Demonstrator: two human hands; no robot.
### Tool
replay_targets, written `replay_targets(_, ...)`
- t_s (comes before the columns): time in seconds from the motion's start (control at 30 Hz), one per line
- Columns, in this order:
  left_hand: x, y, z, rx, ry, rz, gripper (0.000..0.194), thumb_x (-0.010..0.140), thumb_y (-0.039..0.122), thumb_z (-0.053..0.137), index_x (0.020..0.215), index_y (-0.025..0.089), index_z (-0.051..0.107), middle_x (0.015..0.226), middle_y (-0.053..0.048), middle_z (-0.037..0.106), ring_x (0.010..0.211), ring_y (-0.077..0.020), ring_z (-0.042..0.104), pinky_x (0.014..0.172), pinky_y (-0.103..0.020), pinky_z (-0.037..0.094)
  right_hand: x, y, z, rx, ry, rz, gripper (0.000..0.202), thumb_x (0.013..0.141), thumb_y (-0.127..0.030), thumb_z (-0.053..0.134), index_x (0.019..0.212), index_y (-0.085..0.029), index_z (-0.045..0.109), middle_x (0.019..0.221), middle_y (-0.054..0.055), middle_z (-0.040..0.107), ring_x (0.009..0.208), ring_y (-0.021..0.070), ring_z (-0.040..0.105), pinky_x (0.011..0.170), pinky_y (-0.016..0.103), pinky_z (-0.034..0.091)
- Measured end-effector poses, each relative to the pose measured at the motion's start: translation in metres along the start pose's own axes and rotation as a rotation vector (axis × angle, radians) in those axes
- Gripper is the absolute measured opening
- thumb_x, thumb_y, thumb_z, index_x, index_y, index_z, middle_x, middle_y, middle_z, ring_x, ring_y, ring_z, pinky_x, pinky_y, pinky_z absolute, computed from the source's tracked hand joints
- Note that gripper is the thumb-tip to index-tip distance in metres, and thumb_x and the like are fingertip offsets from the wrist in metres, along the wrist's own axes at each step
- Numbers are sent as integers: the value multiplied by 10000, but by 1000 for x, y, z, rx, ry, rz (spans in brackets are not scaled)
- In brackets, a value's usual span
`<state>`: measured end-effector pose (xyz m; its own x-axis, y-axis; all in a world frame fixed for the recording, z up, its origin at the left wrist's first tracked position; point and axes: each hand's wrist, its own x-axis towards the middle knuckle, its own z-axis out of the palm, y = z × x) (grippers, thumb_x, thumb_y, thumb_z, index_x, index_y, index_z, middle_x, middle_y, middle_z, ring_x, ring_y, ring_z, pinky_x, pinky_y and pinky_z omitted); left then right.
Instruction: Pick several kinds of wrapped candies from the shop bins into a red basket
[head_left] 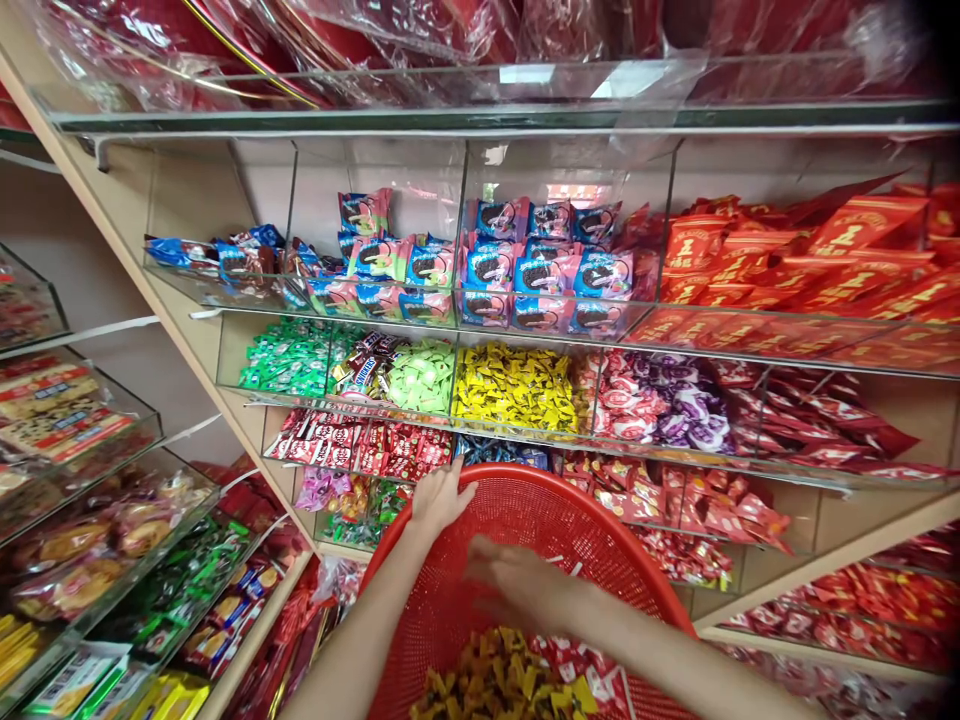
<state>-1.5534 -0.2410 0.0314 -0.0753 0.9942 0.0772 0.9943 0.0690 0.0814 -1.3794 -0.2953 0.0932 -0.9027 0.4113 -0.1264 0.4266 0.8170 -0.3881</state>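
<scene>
A red plastic mesh basket [630, 560] stands below the candy shelves, with yellow-wrapped candies [499, 672] and some red-and-white packets [581, 660] inside. My left hand [441, 498] is at the basket's far left rim, close to the lower shelf. Its thumb and index finger are stretched apart, and nothing shows between them; the other fingers are partly hidden. Over the inside of the basket, above the candies, my right hand [517, 585] points leftward. Motion smears its fingers, so whether they hold anything is unclear.
Clear-fronted shelf bins hold yellow candies [517, 388], green candies [289, 358], purple-wrapped candies [694, 412], blue-and-pink cookie packs [544, 270] and red packets [847, 240]. More shelves with packaged biscuits [97, 550] flank the left. A glass shelf edge [480, 122] crosses above.
</scene>
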Motion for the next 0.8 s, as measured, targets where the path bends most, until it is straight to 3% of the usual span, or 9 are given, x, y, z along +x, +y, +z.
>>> replay_targets(0.17,1,-1,1,-2,19,17,586,846,520,251,1338,202,284,1031,-109,611,878,-227,587,721,-316,420,17,31,-95,-45,447,-46,227,842,-245,416,1018,-204,554,1027,64,511,909,152,522,810,292,414)
replay_targets(0.23,1,-1,2,-14,39,22,599,842,532,251,1343,205,271,1037,-109,609,867,-221,589,705,-307,423,28,54,-120,-94,569,29,215,833,-242,431,997,-188,559,1023,70,512,890,158,525,805,302,408)
replay_targets(0.3,1,-2,3,-24,51,28,606,839,540,252,1345,208,265,1033,-107,611,857,-217,592,691,-298,426,41,78,-134,-129,614,132,205,800,-215,478,979,-178,570,1003,69,526,872,164,531,792,302,405)
replay_targets(0.47,2,-1,-1,-22,22,24,612,836,550,245,1344,209,268,1016,-104,615,871,-218,590,706,-299,426,72,117,-134,-165,504,323,233,733,-257,583,955,-184,592,1030,68,574,958,187,533,808,279,391)
replay_targets(0.6,3,-1,-3,-11,6,12,610,837,546,251,1339,200,281,1018,-110,613,883,-217,588,728,-300,423,83,120,-127,-177,461,414,352,700,-371,618,989,-174,582,1054,113,594,959,237,550,775,308,400)
replay_targets(0.8,1,1,-4,-17,11,4,593,841,522,274,1345,211,266,1069,-108,597,900,-218,582,742,-305,423,86,124,-123,-157,471,440,454,642,-372,678,1031,-177,545,1076,132,592,926,254,564,726,320,404)
